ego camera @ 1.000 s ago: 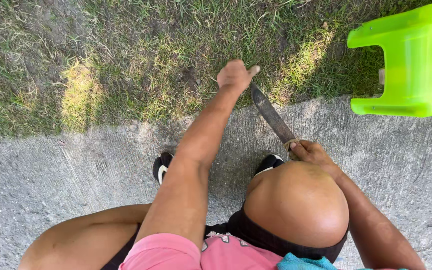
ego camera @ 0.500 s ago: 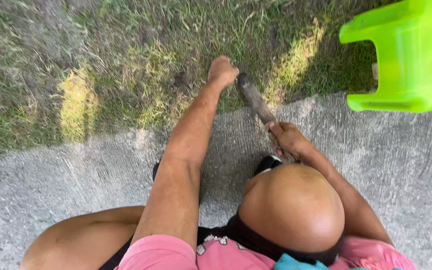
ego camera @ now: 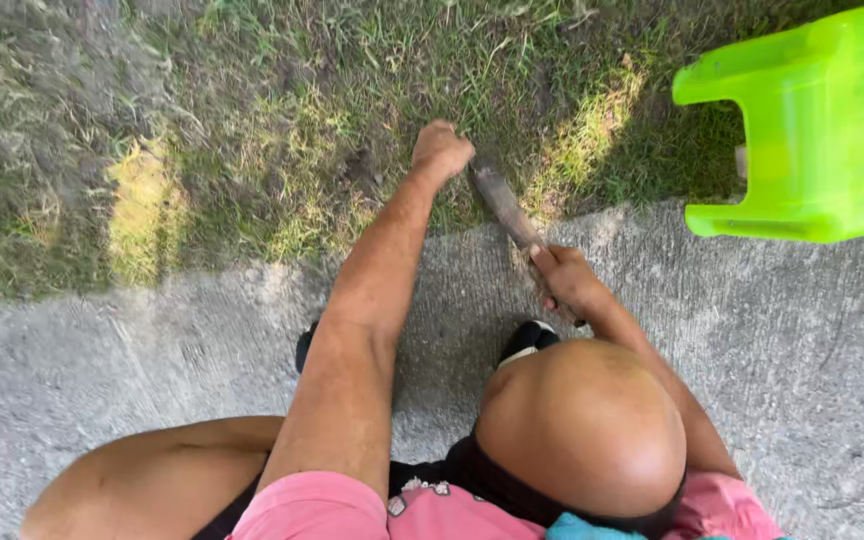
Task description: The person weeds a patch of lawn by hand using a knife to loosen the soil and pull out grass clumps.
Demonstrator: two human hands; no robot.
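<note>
I squat on a concrete path [ego camera: 152, 340] at the edge of a patch of grass [ego camera: 282, 130]. My left hand [ego camera: 441, 150] reaches out over the grass with its fingers closed around a tuft of it. My right hand [ego camera: 570, 280] grips the handle of a long dark knife [ego camera: 501, 200]. The blade points up and to the left, with its tip low in the grass right beside my left hand. My bare knees and pink shorts fill the bottom of the view.
A bright green plastic stool [ego camera: 802, 130] stands at the upper right, half on the grass and half on the concrete. My dark shoes [ego camera: 527, 340] rest on the concrete below my hands. Sunlit patches lie on the grass.
My left hand has shut down onto the grass. The knife has swung lower and leftward, its tip now at the grass beside that hand.
</note>
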